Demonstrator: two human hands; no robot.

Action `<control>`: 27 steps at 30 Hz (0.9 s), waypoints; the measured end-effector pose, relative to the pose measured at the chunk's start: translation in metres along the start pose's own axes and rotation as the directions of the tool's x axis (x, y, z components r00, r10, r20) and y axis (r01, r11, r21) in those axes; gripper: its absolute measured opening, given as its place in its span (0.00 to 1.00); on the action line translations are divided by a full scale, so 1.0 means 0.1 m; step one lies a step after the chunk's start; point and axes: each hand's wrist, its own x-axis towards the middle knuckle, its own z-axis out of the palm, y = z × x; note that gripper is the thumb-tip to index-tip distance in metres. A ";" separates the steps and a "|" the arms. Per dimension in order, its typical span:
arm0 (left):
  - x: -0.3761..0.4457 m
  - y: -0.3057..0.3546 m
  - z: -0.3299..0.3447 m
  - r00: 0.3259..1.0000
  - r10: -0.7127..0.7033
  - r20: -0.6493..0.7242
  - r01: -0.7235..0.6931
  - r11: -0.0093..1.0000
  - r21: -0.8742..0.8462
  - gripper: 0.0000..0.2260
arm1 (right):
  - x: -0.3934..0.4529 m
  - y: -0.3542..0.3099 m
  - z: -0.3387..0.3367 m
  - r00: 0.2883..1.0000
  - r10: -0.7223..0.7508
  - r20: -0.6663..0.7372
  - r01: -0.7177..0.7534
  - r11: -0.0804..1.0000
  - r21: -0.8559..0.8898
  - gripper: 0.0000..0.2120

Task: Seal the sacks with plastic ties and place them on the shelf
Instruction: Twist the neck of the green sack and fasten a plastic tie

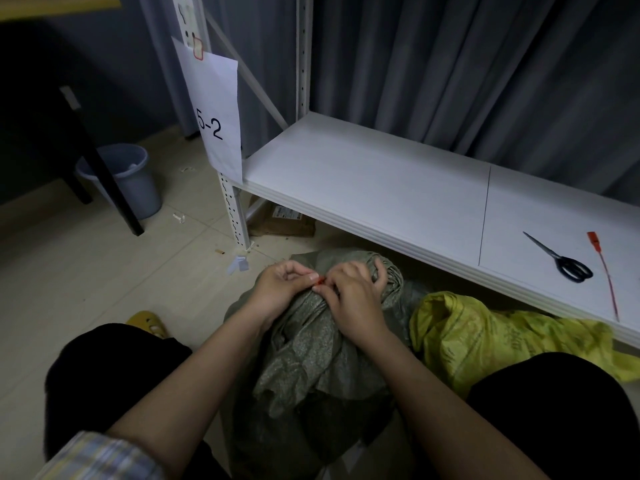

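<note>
A green woven sack (311,348) stands on the floor between my knees, its neck bunched at the top. My left hand (282,289) pinches a small red plastic tie (320,280) at the neck. My right hand (353,292) grips the gathered neck and pinches the same tie from the other side. Most of the tie is hidden by my fingers. A yellow sack (485,341) lies crumpled to the right, partly under the white shelf (381,181). A second red tie (604,271) lies on the shelf at the right.
Black scissors (561,259) lie on the shelf beside the spare tie. A shelf post carries a paper sheet (216,109) marked 5-2. A grey bucket (128,178) and a black table leg (100,161) stand at the left. A cardboard box (284,221) sits under the shelf.
</note>
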 end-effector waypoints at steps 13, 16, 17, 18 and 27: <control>0.08 -0.07 -0.02 0.985 0.164 -0.052 -0.158 0.982 0.106 0.08 | 0.03 0.19 -0.15 0.977 -0.139 0.162 0.150 0.987 -0.058 0.14; 0.09 -0.11 -0.03 0.987 0.146 -0.060 -0.144 0.989 0.043 0.07 | 0.05 0.16 -0.16 0.981 -0.122 0.149 0.129 0.991 -0.038 0.12; 0.10 -0.12 -0.04 0.989 0.136 -0.057 -0.135 0.991 0.021 0.07 | 0.04 0.14 -0.16 0.986 -0.097 0.136 0.101 0.995 -0.023 0.10; 0.10 -0.13 -0.05 0.990 0.132 -0.049 -0.131 0.991 0.008 0.07 | 0.04 0.11 -0.15 0.990 -0.070 0.126 0.071 0.997 -0.005 0.09; 0.03 -0.17 -0.08 0.984 0.177 -0.018 -0.175 0.982 0.069 0.05 | 0.04 -0.02 -0.14 0.991 -0.070 0.116 0.063 0.996 0.059 0.07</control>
